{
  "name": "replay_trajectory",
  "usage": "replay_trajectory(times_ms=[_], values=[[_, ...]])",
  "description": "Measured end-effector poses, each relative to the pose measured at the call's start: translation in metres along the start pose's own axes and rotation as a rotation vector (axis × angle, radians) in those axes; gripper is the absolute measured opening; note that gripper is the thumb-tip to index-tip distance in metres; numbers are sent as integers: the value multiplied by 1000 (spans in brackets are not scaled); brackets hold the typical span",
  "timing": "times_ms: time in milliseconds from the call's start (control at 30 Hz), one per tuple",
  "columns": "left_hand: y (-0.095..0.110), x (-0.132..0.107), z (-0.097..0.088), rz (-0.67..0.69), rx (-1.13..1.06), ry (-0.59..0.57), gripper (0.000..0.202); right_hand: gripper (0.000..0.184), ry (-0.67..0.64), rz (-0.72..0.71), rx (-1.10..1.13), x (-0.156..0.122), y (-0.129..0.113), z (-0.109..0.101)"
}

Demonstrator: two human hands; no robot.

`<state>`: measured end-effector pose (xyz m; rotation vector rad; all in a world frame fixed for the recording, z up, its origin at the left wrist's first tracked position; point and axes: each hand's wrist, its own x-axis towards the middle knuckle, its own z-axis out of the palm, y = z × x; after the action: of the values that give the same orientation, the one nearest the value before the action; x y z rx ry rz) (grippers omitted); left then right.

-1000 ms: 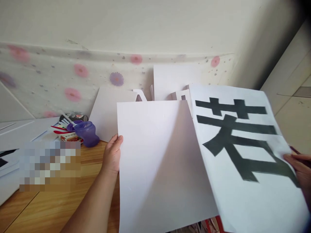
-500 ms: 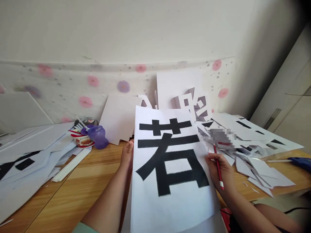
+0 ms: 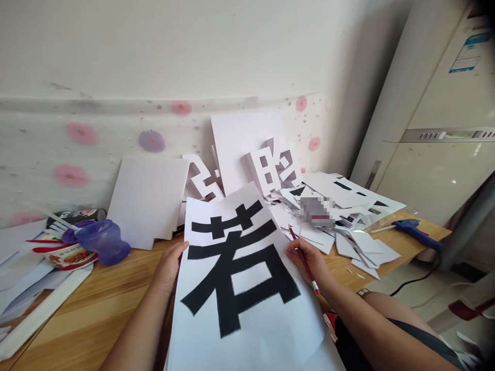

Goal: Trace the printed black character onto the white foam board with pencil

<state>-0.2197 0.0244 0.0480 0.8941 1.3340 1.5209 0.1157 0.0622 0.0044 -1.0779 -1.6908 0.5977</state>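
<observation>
A white sheet (image 3: 247,309) printed with a large black Chinese character lies on a white board over the wooden table (image 3: 108,304). My left hand (image 3: 168,268) holds the sheet and board at their left edge, fingers curled round it. My right hand (image 3: 309,260) rests on the sheet's right edge and grips a red pencil (image 3: 303,260) that points up and to the left.
Cut white boards and letter shapes (image 3: 270,170) lean on the flowered wall. Paper offcuts (image 3: 348,216) pile up at the right, with a blue glue gun (image 3: 415,230) beyond. A purple cup (image 3: 102,241) and a food tub (image 3: 69,256) stand at the left. A white cabinet (image 3: 444,113) stands at the right.
The printed sheet swung from the right onto the blank board and now lies flat on it. My right hand came in to its right edge with the pencil. The view turned rightward.
</observation>
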Motion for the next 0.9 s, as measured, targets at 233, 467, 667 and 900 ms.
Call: replay_trajectory(times_ms=[233, 467, 667, 900], values=[[-23, 10, 6, -13, 99, 70, 17, 32, 55, -91, -263, 18, -3, -39], [-42, 17, 5, 20, 102, 110, 22, 27, -490, -516, -237, 18, -94, 19], [-37, 14, 0, 127, 72, 127, 22, 23, -415, -557, -315, 9, -92, 65], [-40, 12, 6, 140, 22, 78, 27, 15, -848, -877, -209, 1, -173, 116]])
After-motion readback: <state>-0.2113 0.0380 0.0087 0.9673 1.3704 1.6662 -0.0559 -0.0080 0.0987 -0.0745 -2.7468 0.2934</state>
